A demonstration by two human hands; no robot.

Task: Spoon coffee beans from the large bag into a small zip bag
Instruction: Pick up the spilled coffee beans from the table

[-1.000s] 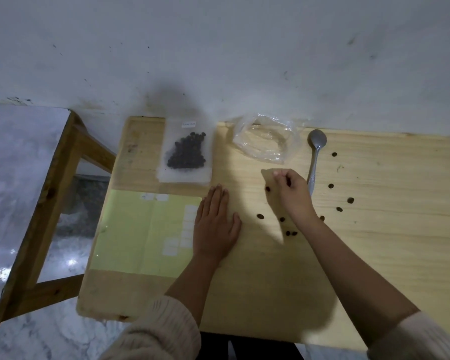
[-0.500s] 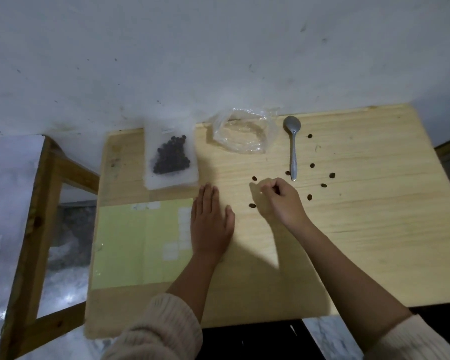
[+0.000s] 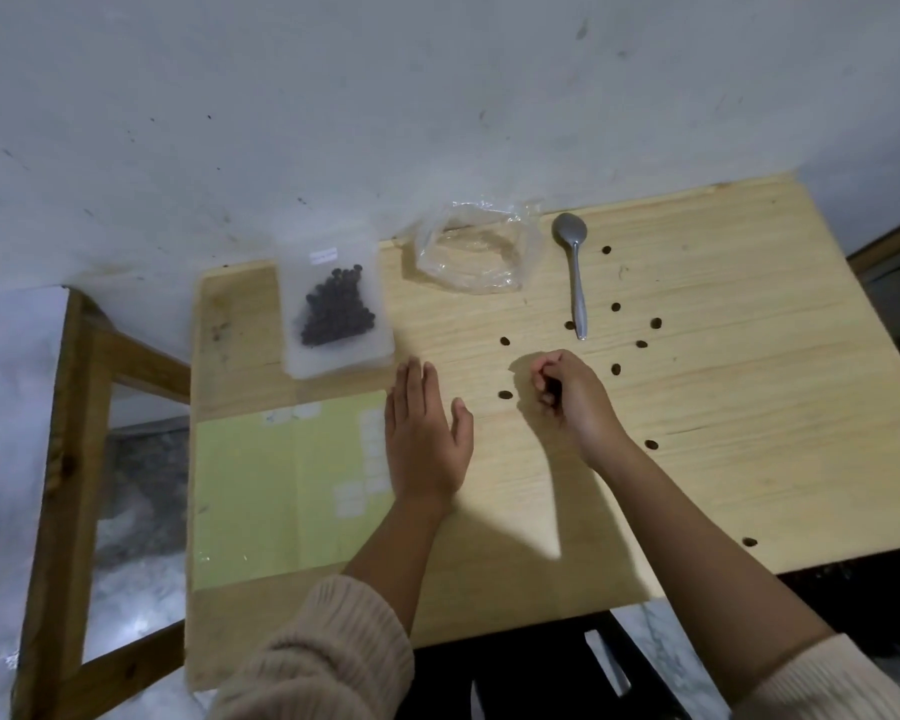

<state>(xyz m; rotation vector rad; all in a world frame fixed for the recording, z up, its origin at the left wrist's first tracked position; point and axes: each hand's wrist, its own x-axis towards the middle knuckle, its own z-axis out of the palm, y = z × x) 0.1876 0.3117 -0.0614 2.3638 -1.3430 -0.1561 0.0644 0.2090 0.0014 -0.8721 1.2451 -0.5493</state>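
Note:
A frosted small zip bag (image 3: 333,309) holding a heap of dark coffee beans lies flat at the table's back left. The clear large bag (image 3: 471,249) sits crumpled and open by the wall, looking empty. To its right lies a metal spoon (image 3: 575,272), bowl toward the wall. Several loose coffee beans (image 3: 615,368) are scattered round the spoon handle and toward the right edge. My left hand (image 3: 424,439) rests flat on the wood, fingers straight. In front of the spoon handle, my right hand (image 3: 567,402) has its fingers curled together, with dark beans showing inside the curl.
A pale green sheet (image 3: 281,491) with small white labels covers the wooden table's (image 3: 749,459) front left. The wall runs close behind the table. A wooden frame (image 3: 68,459) stands beside its left edge, over a marbled floor.
My right hand drew back from beside the spoon handle toward me, its fingers curling tighter. Some beans near it are gone from the wood. My left hand stayed flat.

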